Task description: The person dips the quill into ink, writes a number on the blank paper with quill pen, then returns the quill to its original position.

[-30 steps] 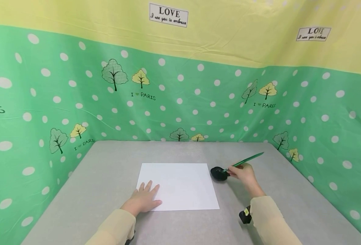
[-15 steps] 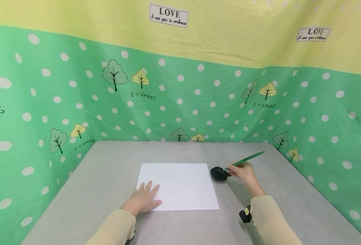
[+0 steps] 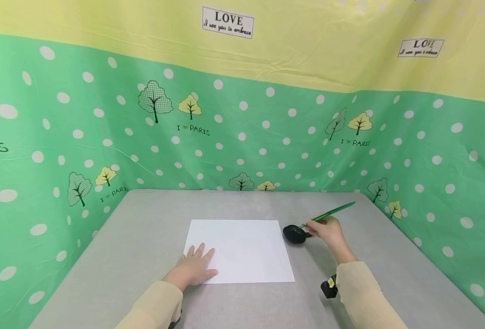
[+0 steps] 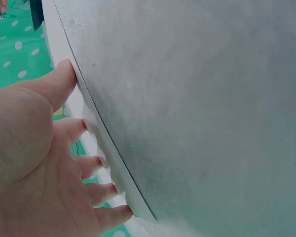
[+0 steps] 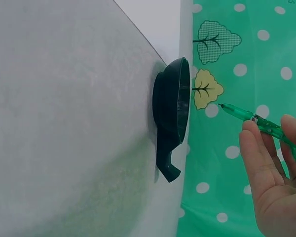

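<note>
A white sheet of paper (image 3: 250, 251) lies flat on the grey table. My left hand (image 3: 194, 268) rests with spread fingers on its left front corner; the left wrist view shows the fingers (image 4: 91, 167) along the paper's edge. Beyond the right edge sits a small black dish (image 3: 295, 240) with a short stub handle, seen side-on as the dish (image 5: 160, 106) in the right wrist view. My right hand (image 3: 329, 234) pinches a slender green see-through pen (image 5: 239, 112) with a dark pointed tip and a tapering rear end. Its tip hangs above the dish, apart from it.
The grey table (image 3: 143, 237) is bounded by a green and yellow printed curtain (image 3: 267, 123) at the back and sides. A black wrist camera (image 3: 329, 288) sits beside the right sleeve (image 3: 363, 297); the left sleeve (image 3: 156, 304) reaches in at the front.
The pen has risen a little, its tip lifting from inside the dish, and its rear end stands slightly higher. My left hand and the paper have stayed put.
</note>
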The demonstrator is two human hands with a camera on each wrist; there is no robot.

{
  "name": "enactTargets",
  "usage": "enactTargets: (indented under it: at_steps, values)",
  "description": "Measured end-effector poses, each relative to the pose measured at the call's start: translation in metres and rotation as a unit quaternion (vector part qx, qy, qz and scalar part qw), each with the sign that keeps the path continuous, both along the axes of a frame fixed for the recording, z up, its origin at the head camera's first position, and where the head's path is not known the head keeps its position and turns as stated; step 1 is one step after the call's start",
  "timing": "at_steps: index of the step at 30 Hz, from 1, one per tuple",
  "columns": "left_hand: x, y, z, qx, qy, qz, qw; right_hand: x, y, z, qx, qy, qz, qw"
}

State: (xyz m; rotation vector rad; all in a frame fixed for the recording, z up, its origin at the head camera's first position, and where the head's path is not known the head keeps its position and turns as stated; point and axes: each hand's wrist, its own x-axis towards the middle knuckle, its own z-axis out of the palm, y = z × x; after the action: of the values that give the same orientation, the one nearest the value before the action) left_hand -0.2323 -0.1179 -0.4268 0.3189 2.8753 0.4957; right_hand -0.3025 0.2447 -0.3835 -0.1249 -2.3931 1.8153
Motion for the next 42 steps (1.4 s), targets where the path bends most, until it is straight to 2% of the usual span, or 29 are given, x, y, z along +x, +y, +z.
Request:
enactTargets:
  at_steps: [23, 29, 42]
  values:
    - [-0.001, -0.002, -0.001, 0.001, -0.004, 0.004, 1.0000, -0.003, -0.006, 0.008, 0.029, 0.016, 0.002, 0.999]
    - [-0.003, -0.002, -0.006, -0.005, -0.009, 0.004, 0.9999, -0.002, -0.009, 0.010, 0.035, 0.012, 0.001, 0.999]
    - [-0.002, -0.002, -0.004, -0.004, -0.002, 0.000, 1.0000, -0.005, -0.015, 0.017, 0.022, 0.025, 0.000, 0.999]
